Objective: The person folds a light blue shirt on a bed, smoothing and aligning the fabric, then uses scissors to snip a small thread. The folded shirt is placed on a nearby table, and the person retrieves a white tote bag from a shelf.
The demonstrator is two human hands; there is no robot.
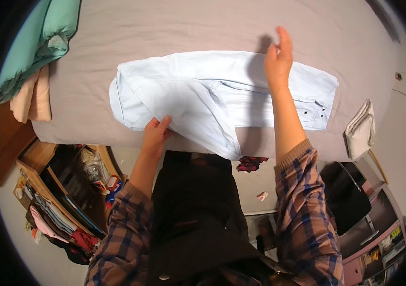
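A pale blue shirt-like garment point(185, 68) lies folded in a long strip across the bed, with small dark buttons or snaps point(305, 112) at its right end. My left hand point(157, 133) pinches the near edge of a slanting flap, thumb on top. The flap's corner hangs past the mattress edge toward my legs. Above the strip's right half is my right hand point(279, 59), slightly blurred, with nothing in it and thumb and fingers apart. It casts a shadow over the cloth, and my forearm hides part of the garment.
The bed's grey sheet point(188, 25) stretches beyond the garment. Green bedding point(28, 46) and peach cloth point(33, 96) sit at left, a folded beige cloth point(360, 130) at right. An open wooden cabinet point(70, 175) stands lower left; a black chair point(345, 196) and shelving point(385, 246) lower right.
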